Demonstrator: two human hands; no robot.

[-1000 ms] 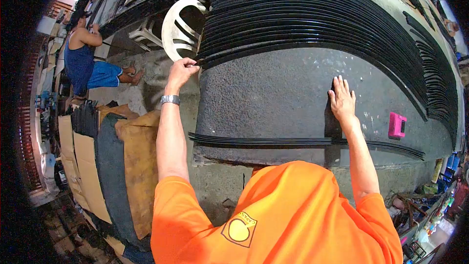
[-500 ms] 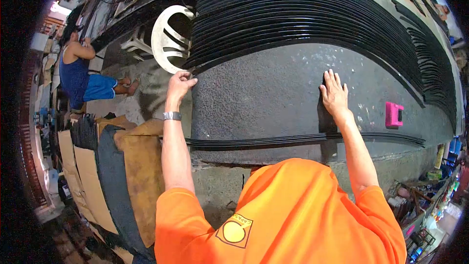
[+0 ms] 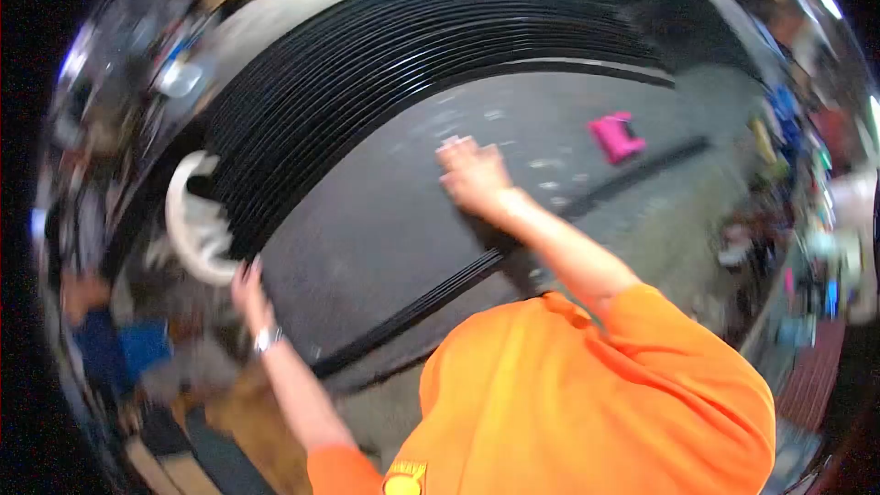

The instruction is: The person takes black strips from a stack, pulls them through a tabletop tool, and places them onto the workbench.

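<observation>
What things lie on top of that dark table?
Many curved black strips, a smaller strip bundle nearer the orange shirt, and a pink object. The tabletop beneath them is hidden.

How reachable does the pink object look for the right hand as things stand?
Probably yes: the right hand, fingers extended, is at the dark tabletop, and nothing raised shows between it and the pink object.

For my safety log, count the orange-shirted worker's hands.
2: the left hand by the white chair and ends of the black strips; the right hand over the dark table. Neither is hidden.
</observation>
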